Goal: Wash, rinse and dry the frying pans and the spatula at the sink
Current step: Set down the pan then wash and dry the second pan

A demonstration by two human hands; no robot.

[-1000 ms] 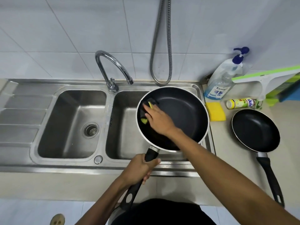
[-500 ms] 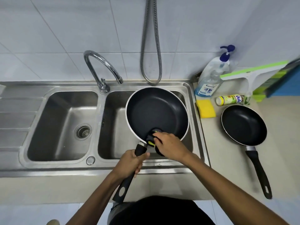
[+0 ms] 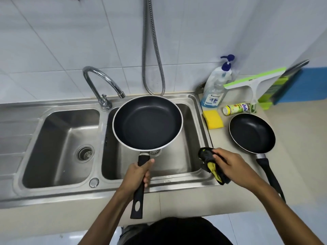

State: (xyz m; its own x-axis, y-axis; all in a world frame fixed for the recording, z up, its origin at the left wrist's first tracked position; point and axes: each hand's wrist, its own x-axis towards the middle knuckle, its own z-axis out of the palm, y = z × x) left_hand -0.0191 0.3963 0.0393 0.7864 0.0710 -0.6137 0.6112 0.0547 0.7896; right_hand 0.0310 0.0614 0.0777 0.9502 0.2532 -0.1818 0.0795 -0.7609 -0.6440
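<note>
My left hand (image 3: 137,174) grips the black handle of the large frying pan (image 3: 147,122), which hangs level over the right basin of the steel sink (image 3: 203,177). Its dark inside faces up. My right hand (image 3: 231,165) holds a crumpled black and yellow cloth (image 3: 210,163) above the sink's right rim, clear of the pan. A smaller frying pan (image 3: 252,133) lies on the counter to the right, its handle pointing toward me. No spatula is in view.
A curved tap (image 3: 102,82) stands between the two basins, and a shower hose (image 3: 154,50) hangs on the tiled wall. On the counter sit a yellow sponge (image 3: 213,119), a pump soap bottle (image 3: 216,89), a small lying bottle (image 3: 236,108) and a green-edged squeegee (image 3: 251,82).
My right hand has lifted the cloth out of the large pan and moved it right, to the sink's rim. The pan stays over the right basin in my left hand.
</note>
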